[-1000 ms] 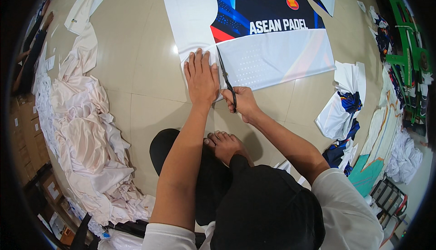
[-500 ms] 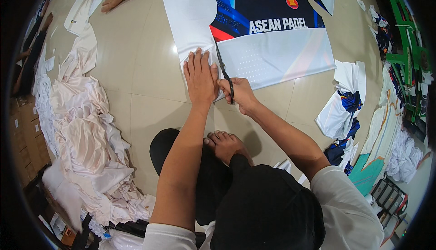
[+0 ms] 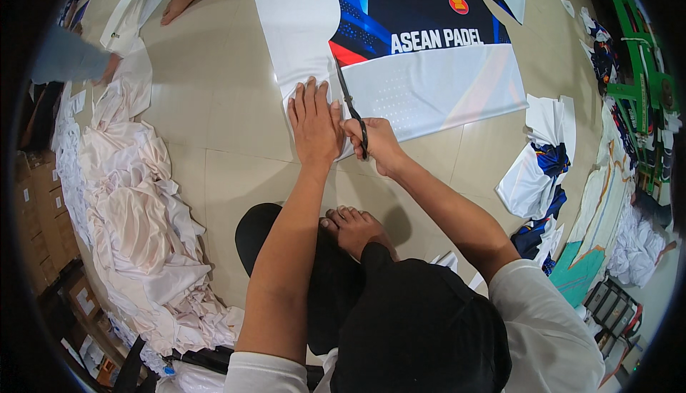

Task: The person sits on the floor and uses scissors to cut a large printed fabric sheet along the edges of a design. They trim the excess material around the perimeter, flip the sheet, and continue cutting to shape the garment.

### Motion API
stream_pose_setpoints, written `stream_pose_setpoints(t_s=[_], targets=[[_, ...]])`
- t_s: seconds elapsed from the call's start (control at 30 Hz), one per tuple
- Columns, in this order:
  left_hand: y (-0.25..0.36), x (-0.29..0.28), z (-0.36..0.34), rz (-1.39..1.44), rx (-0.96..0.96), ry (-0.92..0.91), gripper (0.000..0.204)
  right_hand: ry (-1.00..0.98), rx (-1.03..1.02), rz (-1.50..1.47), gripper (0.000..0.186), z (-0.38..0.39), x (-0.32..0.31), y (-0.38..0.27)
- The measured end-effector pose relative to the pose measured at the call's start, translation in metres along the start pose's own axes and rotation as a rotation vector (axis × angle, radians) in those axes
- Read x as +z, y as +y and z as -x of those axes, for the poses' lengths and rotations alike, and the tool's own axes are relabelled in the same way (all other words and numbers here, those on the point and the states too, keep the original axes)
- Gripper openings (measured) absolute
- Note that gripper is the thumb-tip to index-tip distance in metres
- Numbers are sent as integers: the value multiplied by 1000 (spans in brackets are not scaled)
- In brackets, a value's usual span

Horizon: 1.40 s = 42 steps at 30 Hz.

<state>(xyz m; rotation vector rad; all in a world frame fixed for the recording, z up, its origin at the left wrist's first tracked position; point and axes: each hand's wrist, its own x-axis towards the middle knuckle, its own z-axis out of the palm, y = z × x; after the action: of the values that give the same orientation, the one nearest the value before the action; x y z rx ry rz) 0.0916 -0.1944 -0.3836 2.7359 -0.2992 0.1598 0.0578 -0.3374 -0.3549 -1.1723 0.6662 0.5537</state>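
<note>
A printed jersey panel (image 3: 414,11), dark navy with blue, red and white lettering, lies on white fabric (image 3: 289,28) on the floor. A pale sheet (image 3: 421,86) with faint dotted and pink patterns covers its lower part. My left hand (image 3: 314,125) lies flat on the white fabric, fingers stretched out. Just right of it, my right hand (image 3: 375,143) grips black-handled scissors (image 3: 346,96), whose blades point up along the left edge of the pale sheet.
Crumpled cream fabric (image 3: 136,200) lines the left, beside cardboard boxes (image 3: 43,229). A co-worker's feet (image 3: 189,0) are at upper left. Printed offcuts (image 3: 543,157), a paper pattern (image 3: 593,200) and a green metal rack (image 3: 632,96) stand or lie to the right. My bare foot (image 3: 354,229) is below my hands.
My right hand has moved forward, away from me, with the scissors along the fabric edge. My left hand stays put. A co-worker's legs and feet have entered at upper left.
</note>
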Motion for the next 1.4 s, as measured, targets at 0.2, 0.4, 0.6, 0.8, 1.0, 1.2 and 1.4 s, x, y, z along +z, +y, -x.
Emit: stream_pose_setpoints(t_s=[0.2,0.4,0.6,0.8,1.0,1.2,1.4], targets=[[2,0,-1,20,4,6,45,-9,-12,30,27,-12,0,-13],[0,-1,0,25,18,8,44,-18,-9,28,31,-18,0,-13],[1,0,-1,15,6,-1,44,-20,-41,25,35,-21,-1,-10],[-1,0,0,26,11,23,44,-29,-29,26,29,-23,2,-17],[0,2,0,27,4,12,45,-34,-33,13,29,-34,3,-25],[0,1,0,30,1,17,45,-26,-37,-14,32,-37,5,-27],[0,0,0,31,2,23,45,-27,-42,-19,31,-36,4,-28]])
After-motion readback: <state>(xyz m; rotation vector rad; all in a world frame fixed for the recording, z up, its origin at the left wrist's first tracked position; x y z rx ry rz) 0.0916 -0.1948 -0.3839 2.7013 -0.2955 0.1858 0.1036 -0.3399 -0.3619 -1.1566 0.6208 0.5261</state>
